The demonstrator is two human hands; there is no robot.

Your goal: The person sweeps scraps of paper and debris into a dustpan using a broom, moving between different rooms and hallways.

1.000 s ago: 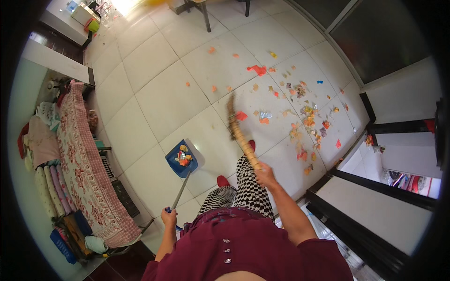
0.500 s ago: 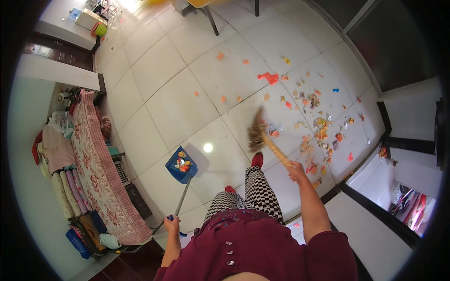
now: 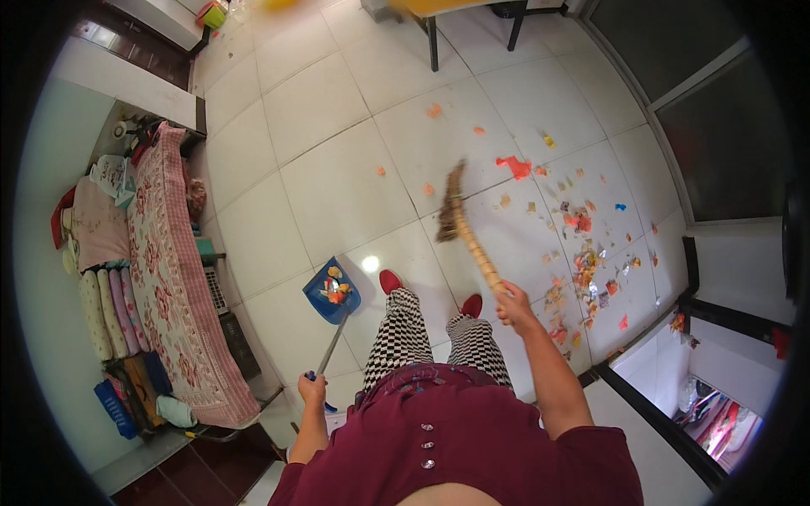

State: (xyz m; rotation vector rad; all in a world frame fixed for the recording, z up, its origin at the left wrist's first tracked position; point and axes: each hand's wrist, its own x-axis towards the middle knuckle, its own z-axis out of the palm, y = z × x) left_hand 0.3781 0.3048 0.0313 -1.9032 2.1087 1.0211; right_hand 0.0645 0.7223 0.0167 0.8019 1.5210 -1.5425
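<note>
My left hand (image 3: 312,387) is wrapped round the grey handle of a blue dustpan (image 3: 317,305), whose pan rests on the tiles to the left of my feet. Several orange, yellow and white scraps (image 3: 337,289) lie in the pan. In my right hand (image 3: 515,307) is the ridged, straw-coloured handle of a short hand broom (image 3: 474,244). Its brown bristle head is slightly blurred, over the floor ahead of my feet. Right of the broom, scraps in orange, red and yellow (image 3: 588,268) are strewn over the tiles, with a larger red piece (image 3: 514,167) farther off.
A couch or bed with a floral pink-checked cover (image 3: 169,278) runs along the left wall. A yellow table (image 3: 460,7) with dark legs stands at the far edge. Dark glass panels (image 3: 726,135) line the right side. A black-edged ledge (image 3: 658,413) lies at lower right.
The broom head has swung a little left, away from the densest scraps. My feet have stepped, and the view has shifted. The dustpan stays to the left with scraps in it.
</note>
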